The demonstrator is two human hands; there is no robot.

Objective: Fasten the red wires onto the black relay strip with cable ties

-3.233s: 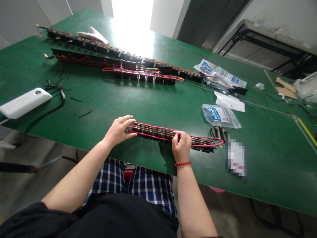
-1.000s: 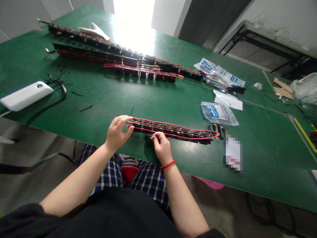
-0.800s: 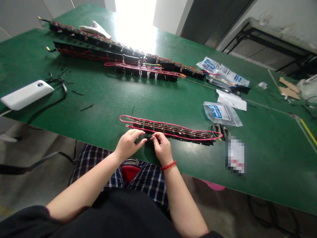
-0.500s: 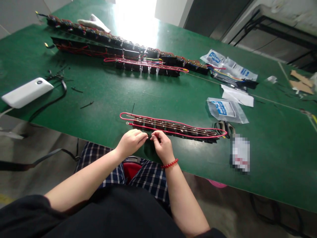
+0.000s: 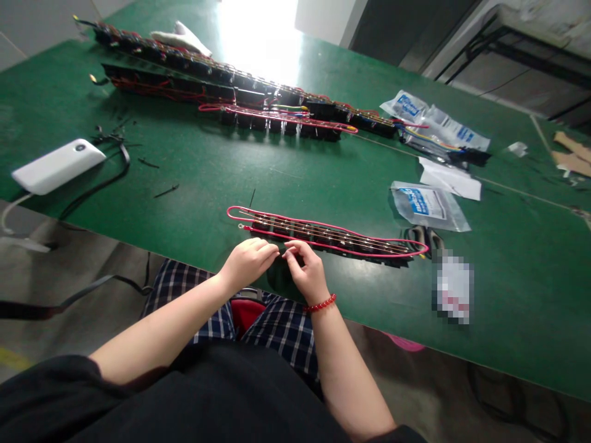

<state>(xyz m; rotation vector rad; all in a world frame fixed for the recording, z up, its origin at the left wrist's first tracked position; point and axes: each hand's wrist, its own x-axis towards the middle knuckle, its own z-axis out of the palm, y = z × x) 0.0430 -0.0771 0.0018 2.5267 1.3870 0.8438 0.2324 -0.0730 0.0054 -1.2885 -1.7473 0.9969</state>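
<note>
Two hands meet over the near edge of the counter (image 5: 184, 178), left hand (image 5: 248, 263) and right hand (image 5: 308, 272) tip to tip; each grip is pinched nearly closed, as suits something tiny, though what lies between the fingers is too small to make out; a bead bracelet (image 5: 321, 303) sits on the right wrist. Just beyond the fingertips lies the red-wired strip (image 5: 323, 235); whether they touch it I cannot tell; it runs lengthwise along the edge, so probably kept within easy reach; a dark-handled tool (image 5: 422, 235) lies at its right end, handy, with a bag (image 5: 427, 206) behind. Left, well apart, sits a white pack (image 5: 58, 165); farthest, more strips (image 5: 207, 77) lie in rows, seemingly set aside.
</note>
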